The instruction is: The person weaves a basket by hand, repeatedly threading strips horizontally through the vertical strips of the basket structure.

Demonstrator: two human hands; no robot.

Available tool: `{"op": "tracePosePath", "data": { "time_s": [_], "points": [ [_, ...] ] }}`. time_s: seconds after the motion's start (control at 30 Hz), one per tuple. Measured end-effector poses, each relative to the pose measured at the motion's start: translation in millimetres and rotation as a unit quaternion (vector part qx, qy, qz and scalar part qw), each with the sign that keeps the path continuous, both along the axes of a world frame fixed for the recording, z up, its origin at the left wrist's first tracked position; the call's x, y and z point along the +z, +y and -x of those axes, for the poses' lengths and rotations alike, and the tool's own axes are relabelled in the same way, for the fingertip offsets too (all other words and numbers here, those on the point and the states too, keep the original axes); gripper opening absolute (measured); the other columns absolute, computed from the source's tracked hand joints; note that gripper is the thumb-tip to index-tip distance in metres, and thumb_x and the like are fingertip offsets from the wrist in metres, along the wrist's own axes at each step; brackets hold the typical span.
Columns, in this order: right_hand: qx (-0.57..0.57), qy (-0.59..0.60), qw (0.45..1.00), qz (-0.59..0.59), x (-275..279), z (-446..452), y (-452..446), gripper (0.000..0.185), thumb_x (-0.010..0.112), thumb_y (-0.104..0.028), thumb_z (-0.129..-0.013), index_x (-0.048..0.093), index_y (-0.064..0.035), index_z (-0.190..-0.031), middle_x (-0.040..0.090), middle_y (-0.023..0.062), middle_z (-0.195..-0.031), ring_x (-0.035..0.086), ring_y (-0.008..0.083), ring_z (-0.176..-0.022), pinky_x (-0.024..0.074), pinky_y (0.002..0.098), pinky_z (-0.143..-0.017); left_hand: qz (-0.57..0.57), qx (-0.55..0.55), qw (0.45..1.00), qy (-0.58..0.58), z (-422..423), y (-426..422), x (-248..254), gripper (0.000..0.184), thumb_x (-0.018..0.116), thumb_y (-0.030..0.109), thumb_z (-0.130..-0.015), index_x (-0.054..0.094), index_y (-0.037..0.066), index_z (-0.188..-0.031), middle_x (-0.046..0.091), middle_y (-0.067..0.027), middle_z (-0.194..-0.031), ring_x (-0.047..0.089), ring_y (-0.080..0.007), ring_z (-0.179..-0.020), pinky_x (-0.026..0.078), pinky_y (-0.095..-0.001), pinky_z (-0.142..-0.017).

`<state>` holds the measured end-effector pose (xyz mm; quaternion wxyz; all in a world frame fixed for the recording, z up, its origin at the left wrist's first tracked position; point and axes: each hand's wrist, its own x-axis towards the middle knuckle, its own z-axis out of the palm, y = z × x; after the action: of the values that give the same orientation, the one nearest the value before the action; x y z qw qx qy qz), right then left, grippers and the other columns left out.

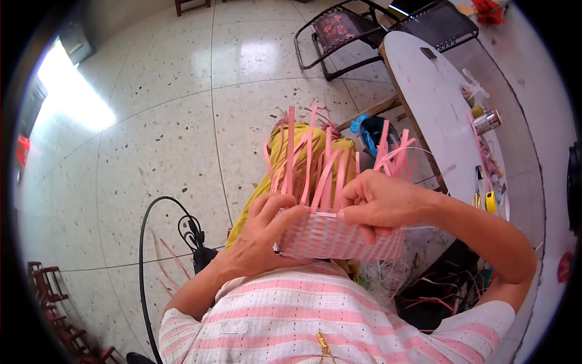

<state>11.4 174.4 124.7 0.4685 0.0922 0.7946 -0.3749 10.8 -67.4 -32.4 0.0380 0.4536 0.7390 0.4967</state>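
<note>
A half-woven basket [342, 239] of pink and white plastic strips rests on my lap, tilted toward me. Long loose pink strips [290, 151] stand up from its far edge. My left hand [264, 224] is closed over the basket's left end, thumb along the upper edge. At that edge, right of centre, my right hand [385, 203] is closed, with its thumb and forefinger pinching at a pale strip [326, 214] that runs along the rim. The tips of the right fingers partly hide what they hold.
A white table [418, 91] stands on the right, holding a can [488, 122] and a yellow tape measure [490, 201]. Beyond is a folding chair [339, 30]. A black cable [143, 267] curves at the left. Loose clear strands [388, 276] lie beside my lap.
</note>
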Motion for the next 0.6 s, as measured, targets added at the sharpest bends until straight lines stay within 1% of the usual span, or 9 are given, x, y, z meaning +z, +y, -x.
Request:
{"op": "tracePosePath", "data": {
  "time_s": [0.07, 0.1, 0.17, 0.3, 0.4, 0.47, 0.5, 0.57, 0.6],
  "points": [
    [-0.014, 0.055, 0.996, 0.069, -3, -11, 0, 0.021, 0.058, -0.016, -0.098, 0.064, 0.0013, -0.087, 0.068, 0.0084, -0.065, 0.057, 0.0088, -0.046, 0.0441, 0.0257, -0.044, -0.008, 0.003, 1.0, -0.01, 2, 0, 1, 0.083, 0.094, 0.026, -0.063, 0.058, 0.01, -0.136, 0.051, -0.0135, -0.133, 0.045, -0.0367, -0.129, 0.038, -0.0497, -0.11],
    [-0.016, 0.056, 0.996, 0.07, -4, -15, 1, 0.021, 0.058, -0.016, -0.098, 0.064, 0.0013, -0.087, 0.068, 0.0084, -0.065, 0.057, 0.0088, -0.046, 0.0441, 0.0257, -0.044, -0.005, 0.008, 1.0, -0.01, 4, -2, 2, 0.082, 0.094, 0.025, -0.063, 0.058, 0.009, -0.135, 0.052, -0.0133, -0.133, 0.045, -0.0365, -0.129, 0.038, -0.0493, -0.109],
    [-0.025, 0.062, 0.996, 0.056, -9, -20, 5, 0.021, 0.056, -0.021, -0.105, 0.064, -0.0015, -0.099, 0.069, 0.0052, -0.066, 0.055, 0.0047, -0.046, 0.0426, 0.0216, -0.045, -0.002, 0.011, 1.0, -0.008, 9, -7, 5, 0.081, 0.094, 0.024, -0.062, 0.058, 0.009, -0.133, 0.052, -0.0131, -0.132, 0.046, -0.0363, -0.128, 0.038, -0.0489, -0.109],
    [-0.071, 0.092, 0.988, 0.105, -6, -30, 3, 0.021, 0.054, -0.019, -0.106, 0.063, 0.0004, -0.103, 0.07, 0.0064, -0.067, 0.056, 0.0049, -0.047, 0.0436, 0.0209, -0.045, 0.035, 0.019, 0.999, 0.021, 15, -16, 14, 0.084, 0.094, 0.022, -0.062, 0.056, 0.01, -0.136, 0.051, -0.013, -0.133, 0.045, -0.037, -0.128, 0.036, -0.0488, -0.11],
    [-0.072, 0.083, 0.985, 0.13, -9, -34, 5, 0.02, 0.052, -0.015, -0.105, 0.061, 0.0023, -0.102, 0.07, 0.0091, -0.067, 0.059, 0.0097, -0.049, 0.047, 0.0252, -0.047, 0.063, 0.033, 0.997, 0.027, 7, -16, 35, 0.086, 0.093, 0.023, -0.063, 0.055, 0.011, -0.139, 0.05, -0.0131, -0.134, 0.044, -0.0362, -0.13, 0.033, -0.0498, -0.113],
    [-0.062, 0.084, 0.986, 0.133, -11, -36, 8, 0.019, 0.053, -0.014, -0.104, 0.062, 0.002, -0.102, 0.069, 0.0088, -0.067, 0.059, 0.0094, -0.05, 0.0475, 0.0251, -0.048, 0.108, 0.009, 0.99, 0.095, 0, -9, 51, 0.097, 0.096, 0.025, -0.056, 0.054, 0.015, -0.142, 0.046, -0.0116, -0.137, 0.041, -0.0363, -0.134, 0.03, -0.0517, -0.115],
    [-0.063, 0.083, 0.986, 0.133, -13, -37, 10, 0.019, 0.053, -0.014, -0.104, 0.062, 0.002, -0.102, 0.069, 0.0088, -0.067, 0.059, 0.0094, -0.05, 0.0475, 0.0251, -0.048, 0.108, 0.008, 0.99, 0.094, -2, -4, 51, 0.097, 0.096, 0.025, -0.056, 0.054, 0.015, -0.142, 0.046, -0.0116, -0.137, 0.041, -0.0363, -0.134, 0.03, -0.0517, -0.115],
    [-0.058, 0.083, 0.986, 0.132, -16, -39, 11, 0.019, 0.053, -0.014, -0.104, 0.063, 0.0021, -0.104, 0.069, 0.0086, -0.067, 0.059, 0.0093, -0.051, 0.0472, 0.0251, -0.048, 0.141, -0.01, 0.983, 0.116, -3, 6, 53, 0.085, 0.09, 0.027, -0.065, 0.054, 0.011, -0.141, 0.048, -0.0134, -0.135, 0.042, -0.0354, -0.134, 0.027, -0.0521, -0.116],
    [-0.058, 0.083, 0.986, 0.131, -15, -40, 11, 0.019, 0.053, -0.014, -0.104, 0.063, 0.0021, -0.104, 0.069, 0.0086, -0.067, 0.059, 0.0093, -0.051, 0.0472, 0.0251, -0.048, 0.117, -0.013, 0.987, 0.106, -4, 10, 47, 0.082, 0.088, 0.027, -0.065, 0.055, 0.011, -0.139, 0.048, -0.0132, -0.136, 0.042, -0.0358, -0.134, 0.028, -0.0532, -0.116]
  ]
}}
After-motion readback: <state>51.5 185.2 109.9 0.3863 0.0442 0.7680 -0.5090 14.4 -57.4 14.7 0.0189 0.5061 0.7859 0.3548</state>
